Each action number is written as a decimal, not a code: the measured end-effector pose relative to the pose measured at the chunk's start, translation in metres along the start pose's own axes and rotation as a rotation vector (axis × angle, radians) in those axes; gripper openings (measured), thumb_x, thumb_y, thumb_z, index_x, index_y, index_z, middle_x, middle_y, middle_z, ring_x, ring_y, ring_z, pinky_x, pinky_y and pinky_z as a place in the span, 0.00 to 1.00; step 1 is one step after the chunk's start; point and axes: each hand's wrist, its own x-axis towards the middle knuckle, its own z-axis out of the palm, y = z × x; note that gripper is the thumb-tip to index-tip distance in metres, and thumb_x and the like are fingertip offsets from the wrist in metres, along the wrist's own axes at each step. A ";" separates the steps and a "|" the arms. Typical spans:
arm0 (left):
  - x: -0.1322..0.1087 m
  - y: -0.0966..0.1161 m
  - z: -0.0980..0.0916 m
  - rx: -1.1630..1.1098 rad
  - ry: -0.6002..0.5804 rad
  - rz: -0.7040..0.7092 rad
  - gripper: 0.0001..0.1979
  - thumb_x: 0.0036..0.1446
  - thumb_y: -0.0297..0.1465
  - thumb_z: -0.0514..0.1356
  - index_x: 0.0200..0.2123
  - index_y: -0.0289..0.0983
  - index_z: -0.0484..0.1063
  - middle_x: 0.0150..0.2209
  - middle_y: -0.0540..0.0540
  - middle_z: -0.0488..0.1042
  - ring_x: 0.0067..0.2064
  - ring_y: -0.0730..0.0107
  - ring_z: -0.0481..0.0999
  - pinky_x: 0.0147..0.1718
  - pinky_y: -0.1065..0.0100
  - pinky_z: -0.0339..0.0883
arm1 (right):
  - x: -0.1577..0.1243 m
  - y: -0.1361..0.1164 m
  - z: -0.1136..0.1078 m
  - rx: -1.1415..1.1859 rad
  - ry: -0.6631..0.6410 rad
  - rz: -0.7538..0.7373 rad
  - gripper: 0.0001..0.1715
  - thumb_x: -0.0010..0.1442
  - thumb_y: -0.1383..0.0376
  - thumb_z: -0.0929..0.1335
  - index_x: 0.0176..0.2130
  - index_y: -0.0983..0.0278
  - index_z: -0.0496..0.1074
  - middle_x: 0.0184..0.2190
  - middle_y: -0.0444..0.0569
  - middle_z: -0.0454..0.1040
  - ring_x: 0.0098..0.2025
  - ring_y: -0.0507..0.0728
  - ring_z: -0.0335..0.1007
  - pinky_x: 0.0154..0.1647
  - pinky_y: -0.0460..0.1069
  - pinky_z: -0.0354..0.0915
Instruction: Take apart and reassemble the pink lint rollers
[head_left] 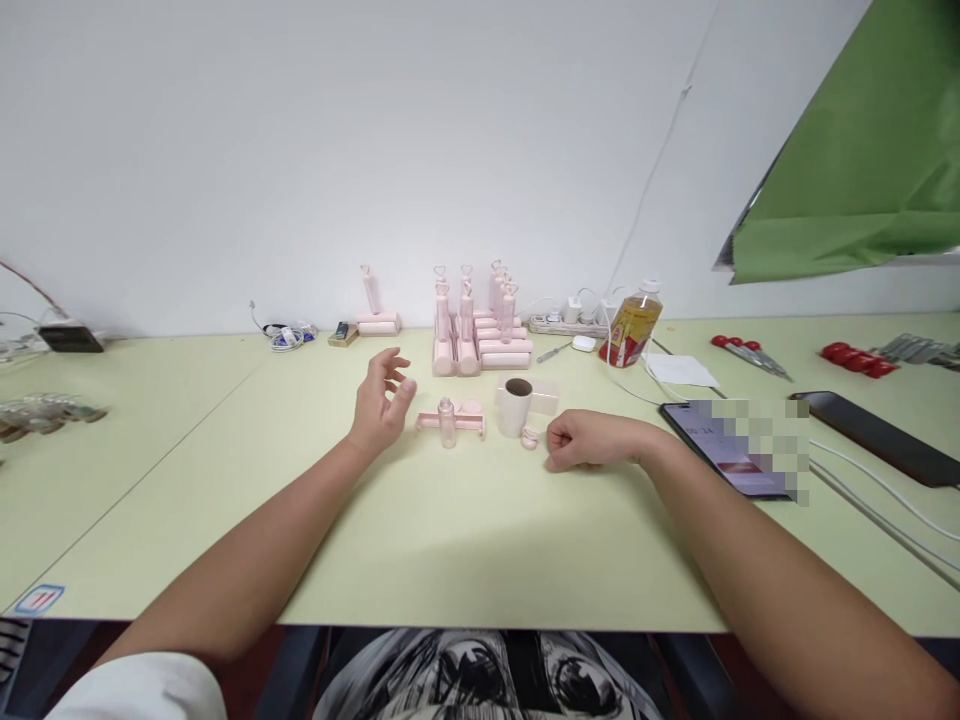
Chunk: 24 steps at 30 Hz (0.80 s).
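Note:
My left hand hovers open above the pale green table, fingers spread, holding nothing. Just right of it lies a pink roller handle with a small clear bottle standing against it. A beige paper tube stands upright further right, with a small pink cap at its foot. My right hand rests on the table beside that cap, fingers curled under; whether it holds anything is hidden.
A group of pink lint rollers stands behind, one single roller to their left. A drink bottle, power strip, phone, dark tablet, white cables, red-handled tools and green cloth fill the right.

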 end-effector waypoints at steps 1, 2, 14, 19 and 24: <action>0.002 -0.005 0.000 0.016 0.025 -0.067 0.25 0.64 0.46 0.48 0.57 0.37 0.57 0.48 0.39 0.72 0.44 0.67 0.73 0.42 0.64 0.68 | -0.001 0.002 -0.003 0.006 -0.016 0.002 0.13 0.47 0.59 0.71 0.25 0.63 0.65 0.19 0.40 0.63 0.21 0.49 0.56 0.21 0.46 0.52; 0.004 -0.009 0.000 0.039 0.036 -0.143 0.24 0.65 0.46 0.46 0.55 0.37 0.59 0.48 0.39 0.72 0.47 0.65 0.73 0.44 0.63 0.68 | -0.001 0.004 -0.005 0.011 -0.017 0.011 0.13 0.47 0.60 0.71 0.24 0.63 0.64 0.18 0.40 0.62 0.20 0.49 0.56 0.20 0.46 0.51; 0.007 -0.032 0.011 0.742 -0.338 -0.522 0.33 0.57 0.47 0.53 0.61 0.35 0.61 0.64 0.31 0.58 0.65 0.42 0.55 0.60 0.44 0.51 | 0.029 0.036 -0.027 -0.114 0.657 0.254 0.10 0.57 0.62 0.64 0.28 0.65 0.69 0.25 0.49 0.71 0.25 0.53 0.62 0.25 0.47 0.53; 0.005 -0.034 0.011 0.790 -0.546 -0.460 0.25 0.59 0.45 0.47 0.55 0.40 0.67 0.60 0.36 0.65 0.62 0.46 0.61 0.56 0.44 0.54 | 0.041 0.030 -0.019 -0.185 0.697 0.174 0.09 0.56 0.62 0.65 0.30 0.64 0.72 0.33 0.51 0.76 0.34 0.55 0.68 0.29 0.47 0.53; 0.006 -0.035 0.011 0.794 -0.543 -0.447 0.25 0.59 0.45 0.47 0.54 0.41 0.67 0.60 0.37 0.65 0.61 0.45 0.61 0.55 0.44 0.55 | 0.042 0.030 -0.018 -0.187 0.698 0.156 0.11 0.58 0.63 0.63 0.32 0.64 0.73 0.35 0.50 0.77 0.35 0.55 0.68 0.29 0.47 0.54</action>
